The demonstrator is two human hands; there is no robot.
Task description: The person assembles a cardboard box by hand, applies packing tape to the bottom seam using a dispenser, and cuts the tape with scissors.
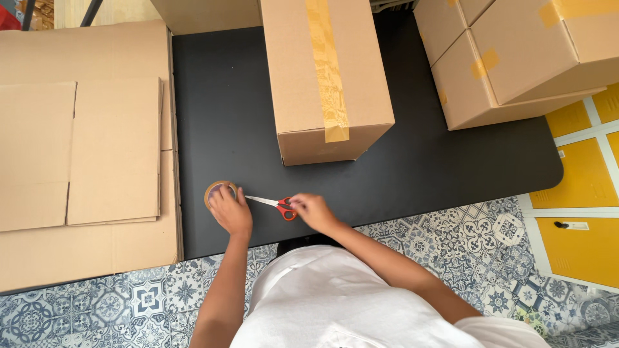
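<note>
Head view: left hand (230,211) covers most of the tape roll (213,189), grip unclear; right hand (311,211) pinches the scissors' (276,204) red handles, partly hiding them.

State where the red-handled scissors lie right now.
The scissors lie on the black table's near edge, between the tape roll and the right hand.

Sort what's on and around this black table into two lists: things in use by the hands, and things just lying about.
In use:
- left hand on the tape roll
- right hand at the red-handled scissors
- taped cardboard box, nearest on the black table

Lying about:
- flat cardboard sheets
- stacked boxes
- yellow lockers
</note>
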